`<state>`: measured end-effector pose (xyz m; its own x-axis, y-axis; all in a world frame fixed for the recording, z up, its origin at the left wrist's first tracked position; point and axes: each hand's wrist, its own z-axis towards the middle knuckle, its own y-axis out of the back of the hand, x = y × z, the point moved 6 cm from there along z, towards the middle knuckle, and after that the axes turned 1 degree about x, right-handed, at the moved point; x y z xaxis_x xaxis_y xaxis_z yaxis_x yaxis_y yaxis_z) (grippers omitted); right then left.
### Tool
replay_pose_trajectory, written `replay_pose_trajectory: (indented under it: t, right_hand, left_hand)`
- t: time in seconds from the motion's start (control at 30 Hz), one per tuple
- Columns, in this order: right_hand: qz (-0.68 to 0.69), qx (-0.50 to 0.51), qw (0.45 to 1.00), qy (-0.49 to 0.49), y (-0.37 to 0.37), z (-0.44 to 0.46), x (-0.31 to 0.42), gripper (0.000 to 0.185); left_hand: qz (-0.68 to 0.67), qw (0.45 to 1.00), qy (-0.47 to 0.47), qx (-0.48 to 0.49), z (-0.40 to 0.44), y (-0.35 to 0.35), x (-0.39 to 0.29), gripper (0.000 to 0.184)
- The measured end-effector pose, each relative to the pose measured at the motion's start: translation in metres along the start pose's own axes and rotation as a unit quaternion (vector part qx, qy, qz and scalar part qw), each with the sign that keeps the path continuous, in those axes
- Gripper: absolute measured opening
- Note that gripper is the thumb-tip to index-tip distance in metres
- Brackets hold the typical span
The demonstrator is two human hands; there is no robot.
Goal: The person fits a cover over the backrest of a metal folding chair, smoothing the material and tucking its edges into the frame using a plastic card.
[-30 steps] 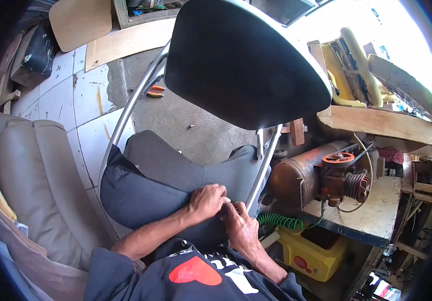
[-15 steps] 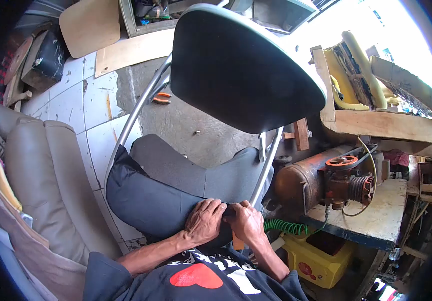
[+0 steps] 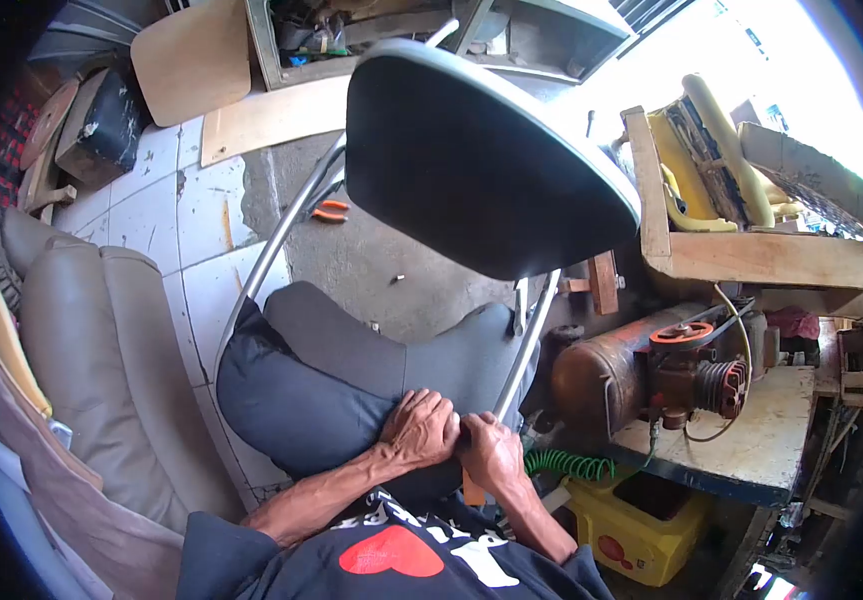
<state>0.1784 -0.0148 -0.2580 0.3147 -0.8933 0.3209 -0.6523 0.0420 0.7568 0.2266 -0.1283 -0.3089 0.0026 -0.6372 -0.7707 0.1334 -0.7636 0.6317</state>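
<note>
A chair with a metal tube frame stands tilted before me, its black panel facing me. Dark fabric is wrapped around the near curved part of the frame, close to my lap. My left hand is closed on the edge of this fabric, knuckles up. Right beside it, my right hand is curled into a fist at the same edge, near the lower end of the right tube. The fabric between the fingers is mostly hidden by both hands.
Orange-handled pliers lie on the floor beyond the chair. A rusty air compressor stands at right, above a yellow container and beside a green coiled hose. Brown-grey cushions fill the left side.
My left hand has drawn closer against my right hand, both still closed on the fabric edge. The view has shifted slightly, and the black panel appears a little lower.
</note>
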Motion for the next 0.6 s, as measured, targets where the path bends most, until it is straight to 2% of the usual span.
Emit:
replay_pose_trajectory:
  t: [0.13,0.2,0.27,0.33,0.47,0.53,0.6]
  right_hand:
    - [0.001,0.014,1.0,0.027,0.005,0.004,-0.008,0.026]
    - [0.034,0.066,0.996,0.054,0.006,0.01,-0.008,0.026]
    - [0.029,0.047,0.996,0.066,0.011,0.014,-0.005,0.024]
    - [0.014,0.108,0.994,0.009,0.013,0.016,-0.001,0.021]
    - [-0.038,0.073,0.996,0.037,0.01,0.011,0.005,0.022]
    - [-0.102,0.047,0.992,0.065,0.003,0.013,0.004,0.03]
    - [-0.109,0.039,0.991,0.068,-0.001,0.012,0.002,0.03]
  left_hand:
    - [-0.021,1.0,-0.018,-0.013,0.003,0.002,-0.002,0.022]
    - [-0.026,0.999,-0.018,-0.015,0.004,0.001,-0.001,0.022]
    - [-0.03,0.999,-0.009,-0.021,0.005,-0.001,-0.001,0.023]
    - [-0.039,0.999,-0.009,-0.026,0.004,0.001,0.0,0.023]
    - [-0.092,0.993,-0.051,-0.061,0.001,0.006,-0.001,0.027]
    - [-0.086,0.993,-0.052,-0.064,0.002,0.006,0.002,0.029]
    - [-0.085,0.993,-0.044,-0.066,0.0,0.008,0.001,0.032]
